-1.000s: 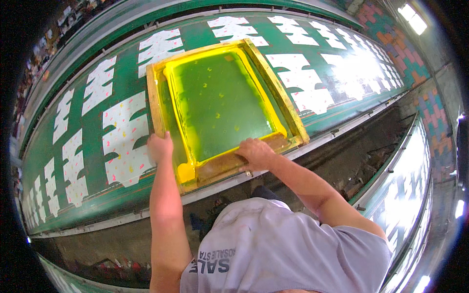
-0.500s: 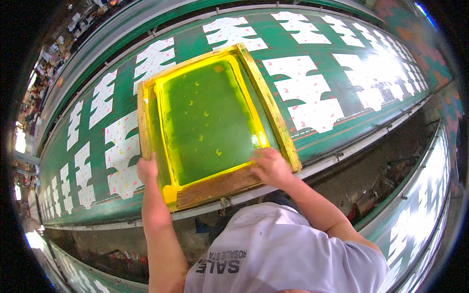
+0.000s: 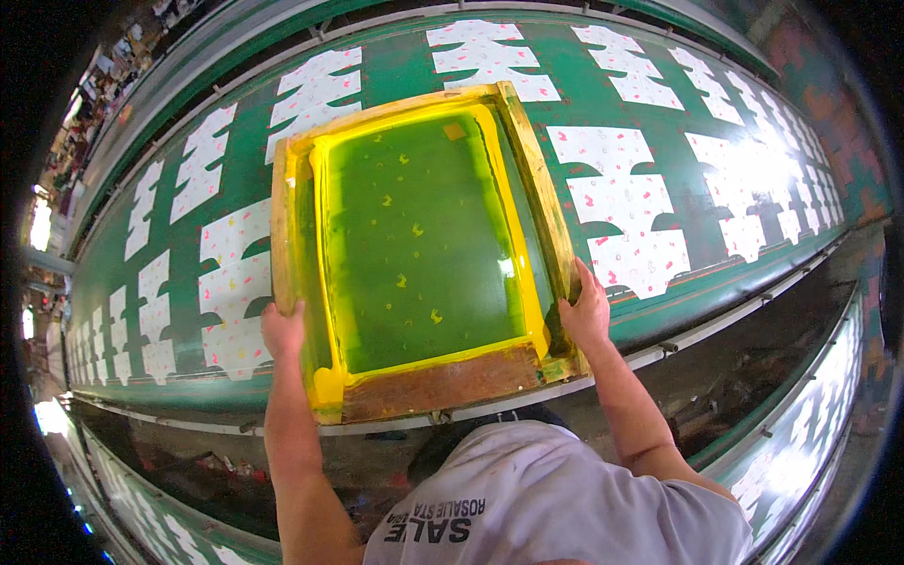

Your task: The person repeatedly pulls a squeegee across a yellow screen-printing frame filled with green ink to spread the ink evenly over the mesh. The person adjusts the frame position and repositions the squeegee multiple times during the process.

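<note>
The left hand (image 3: 282,330) grips the left side of the wooden frame (image 3: 535,188) toward its near end, thumb over the wood and the rest of the grip closed around the outer edge. The right hand (image 3: 588,306) holds the opposite side, near the near right corner, its grip likewise pinching the wood; some fingertips are hidden.

The frame is over the near part of the green table (image 3: 395,71), between two printed white pieces, and its near end reaches about to the table's metal rail (image 3: 637,362). Whether it rests there or is lifted, I cannot tell. Inside it, the green mesh (image 3: 419,245) shows small yellow marks, with an orange patch (image 3: 454,132) at the far right. Yellow ink (image 3: 330,377) lines the mesh on all sides and pools at the near left corner. A brown strip (image 3: 443,381) runs along the near end.

The left piece (image 3: 226,282) bears red and yellow marks; on the right piece (image 3: 621,188), red ones show. More such pieces lie in two rows along the table, with strong glare on the far right. The person's pale shirt (image 3: 565,499) is just on the near side of the frame.
</note>
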{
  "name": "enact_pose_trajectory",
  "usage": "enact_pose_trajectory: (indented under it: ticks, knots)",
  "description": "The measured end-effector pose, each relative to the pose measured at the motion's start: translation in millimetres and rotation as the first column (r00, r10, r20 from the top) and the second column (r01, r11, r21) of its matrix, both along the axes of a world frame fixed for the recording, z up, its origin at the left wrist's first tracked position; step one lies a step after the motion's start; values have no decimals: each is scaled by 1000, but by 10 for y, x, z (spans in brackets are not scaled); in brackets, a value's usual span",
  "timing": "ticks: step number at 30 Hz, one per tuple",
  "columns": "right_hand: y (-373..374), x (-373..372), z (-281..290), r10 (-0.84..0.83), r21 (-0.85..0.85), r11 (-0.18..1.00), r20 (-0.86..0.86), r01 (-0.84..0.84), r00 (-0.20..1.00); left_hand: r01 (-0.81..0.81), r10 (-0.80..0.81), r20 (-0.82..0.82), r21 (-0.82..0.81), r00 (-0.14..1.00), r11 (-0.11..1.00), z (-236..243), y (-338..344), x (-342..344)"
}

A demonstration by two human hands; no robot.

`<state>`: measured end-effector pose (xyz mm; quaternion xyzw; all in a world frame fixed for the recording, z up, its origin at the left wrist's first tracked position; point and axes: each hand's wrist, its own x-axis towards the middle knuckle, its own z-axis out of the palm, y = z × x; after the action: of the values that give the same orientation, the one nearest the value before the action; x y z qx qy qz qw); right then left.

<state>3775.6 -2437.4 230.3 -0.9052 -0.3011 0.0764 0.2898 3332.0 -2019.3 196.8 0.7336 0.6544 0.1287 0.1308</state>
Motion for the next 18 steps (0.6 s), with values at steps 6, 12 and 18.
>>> enact_pose_trajectory:
  ticks: [6, 12, 18]
  knots:
    - [60, 7, 141, 0, 13, 1000, -9, 0, 1000, 39, -41, 126, 11, 991, 999, -148, 83, -155]
    - [-4, 11, 514, 27, 17, 999, 37, -27, 999, 88, -89, 270, 16, 959, 996, -163, 196, -223]
    - [-111, 329, 844, 24, 20, 999, 22, -25, 999, 96, -51, 453, -76, 890, 992, 27, 142, 5]
